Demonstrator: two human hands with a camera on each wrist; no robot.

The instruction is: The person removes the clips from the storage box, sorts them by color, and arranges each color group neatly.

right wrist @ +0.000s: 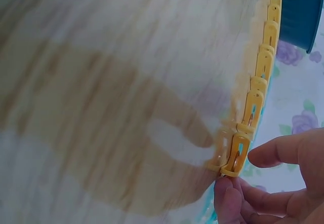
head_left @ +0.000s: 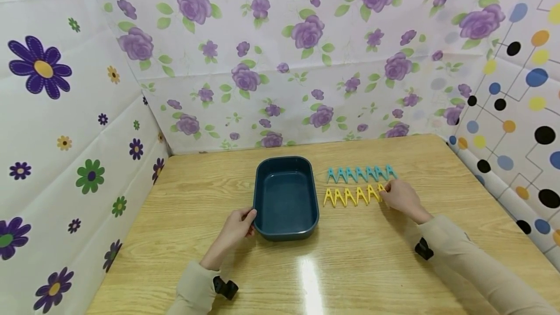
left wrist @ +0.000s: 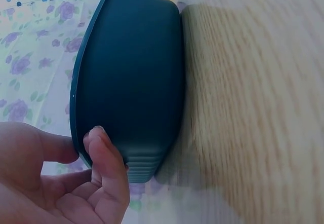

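Observation:
A dark teal rectangular basin [head_left: 286, 236] stands on the table, left of two rows of clothespins. My left hand [head_left: 238, 227] pinches the basin's near-left rim; in the left wrist view its thumb and fingers lie on either side of the rim [left wrist: 76, 92]. Several yellow clothespins [head_left: 347, 196] stand on the table in the nearer row. At the right end of that row, my right hand [head_left: 402, 198] has its thumb and fingers about the last yellow clothespin [right wrist: 237, 153]. Behind them runs a row of several light blue clothespins [head_left: 358, 174].
The wooden table [head_left: 197, 183] has its back edge against a flower-print cloth [head_left: 245, 77]. A flowered cloth [head_left: 87, 111] hangs at the left, and a dotted cloth [head_left: 525, 125] at the right. The basin stands close to the left ends of both rows.

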